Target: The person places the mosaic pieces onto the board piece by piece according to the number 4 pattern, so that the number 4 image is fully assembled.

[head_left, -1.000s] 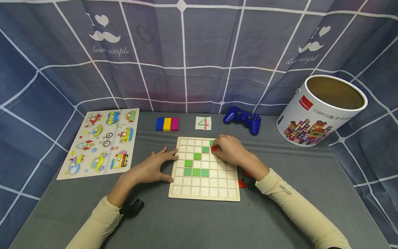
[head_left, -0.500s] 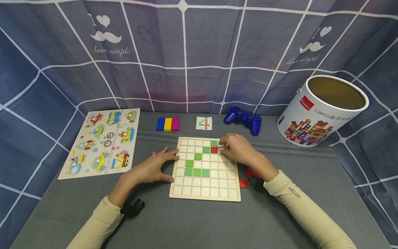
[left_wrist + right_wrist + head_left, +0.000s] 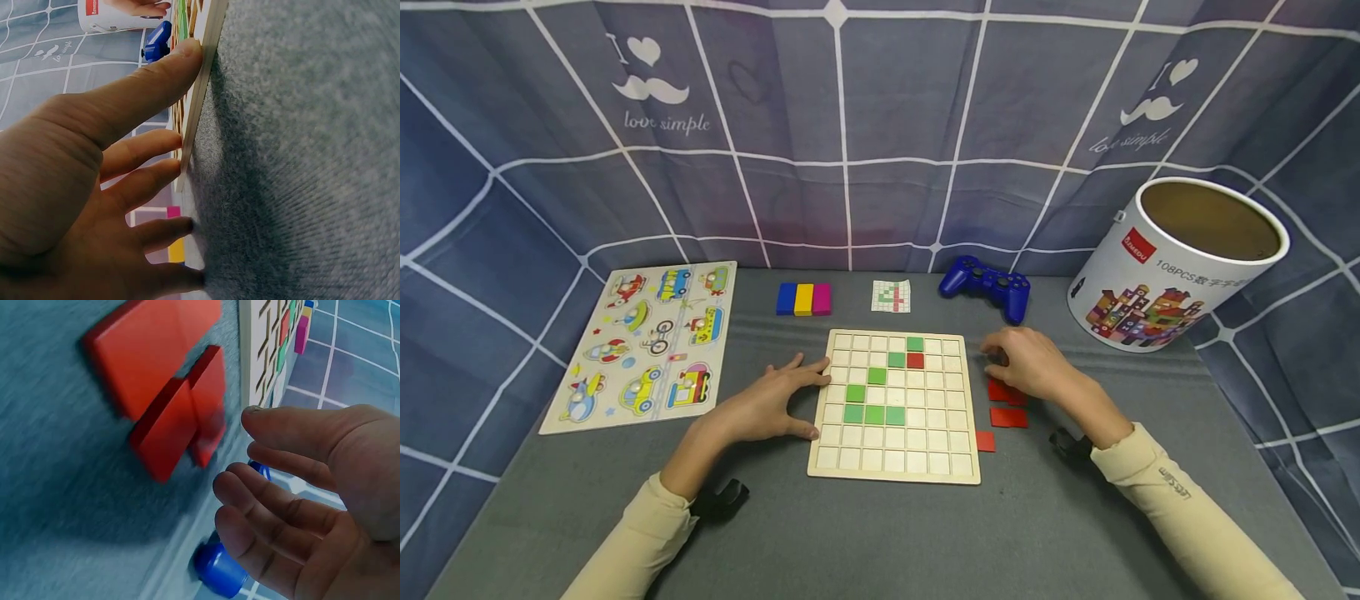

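Observation:
A wooden grid board point(image 3: 895, 478) lies at the middle of the table in the head view. Several green tiles point(image 3: 874, 414) sit in its cells, with one red tile point(image 3: 915, 360) just below the topmost green one. My left hand point(image 3: 766, 403) touches the board's left edge with spread fingers; the left wrist view shows the thumb point(image 3: 150, 84) against the edge. My right hand point(image 3: 1030, 363) hovers off the board's right side, its fingers loosely bent and holding nothing. Beside it on the cloth lie loose red tiles point(image 3: 156, 350), partly overlapping in the right wrist view.
Another red tile point(image 3: 985, 442) lies against the board's right edge. Behind are coloured blocks point(image 3: 803, 299), a small pattern card point(image 3: 891, 297) and a blue game controller point(image 3: 985, 287). A picture puzzle board point(image 3: 643, 346) lies left; a large white bucket point(image 3: 1150, 287) stands right.
My right hand has let go of the red tile, which sits in the board's cell, and has moved right to the loose red tiles. My left hand stays at the board's edge.

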Demonstrator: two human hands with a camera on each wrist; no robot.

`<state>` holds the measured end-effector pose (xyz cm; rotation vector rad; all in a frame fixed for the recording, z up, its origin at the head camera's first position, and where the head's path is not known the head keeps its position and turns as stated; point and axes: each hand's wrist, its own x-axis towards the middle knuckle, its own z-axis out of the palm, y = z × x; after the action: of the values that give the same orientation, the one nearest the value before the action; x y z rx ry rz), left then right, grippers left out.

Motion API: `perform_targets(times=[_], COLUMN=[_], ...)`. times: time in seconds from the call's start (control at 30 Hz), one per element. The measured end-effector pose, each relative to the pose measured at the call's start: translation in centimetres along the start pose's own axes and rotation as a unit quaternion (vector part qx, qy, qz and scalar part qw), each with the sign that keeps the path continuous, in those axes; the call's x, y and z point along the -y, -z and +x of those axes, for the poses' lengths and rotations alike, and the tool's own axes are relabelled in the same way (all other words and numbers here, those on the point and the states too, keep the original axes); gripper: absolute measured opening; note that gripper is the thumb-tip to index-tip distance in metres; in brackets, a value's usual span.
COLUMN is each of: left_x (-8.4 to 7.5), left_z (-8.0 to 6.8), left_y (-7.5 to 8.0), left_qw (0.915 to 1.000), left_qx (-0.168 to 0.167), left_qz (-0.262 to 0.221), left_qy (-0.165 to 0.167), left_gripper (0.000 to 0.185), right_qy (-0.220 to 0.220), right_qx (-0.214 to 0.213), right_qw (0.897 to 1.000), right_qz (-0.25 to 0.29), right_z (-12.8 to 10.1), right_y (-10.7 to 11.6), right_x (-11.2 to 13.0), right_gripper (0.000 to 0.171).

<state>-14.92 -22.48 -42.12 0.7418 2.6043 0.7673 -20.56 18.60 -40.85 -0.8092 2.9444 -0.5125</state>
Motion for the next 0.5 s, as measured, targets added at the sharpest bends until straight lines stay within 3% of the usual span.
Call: perform_targets(times=[0.5], left_x=[0.0], left_z=[0.0], left_y=[0.0], left_qw=[1.0], left_qx=[0.002], left_qz=[-0.003], left_qy=[0.004], left_gripper=[0.079], right_qy=[-0.013], right_qx=[0.011], right_qw=[1.0], right_qz=[0.003], right_z=[-0.2], right_y=[-0.2], right_x=[-1.7], right_gripper=[0.02])
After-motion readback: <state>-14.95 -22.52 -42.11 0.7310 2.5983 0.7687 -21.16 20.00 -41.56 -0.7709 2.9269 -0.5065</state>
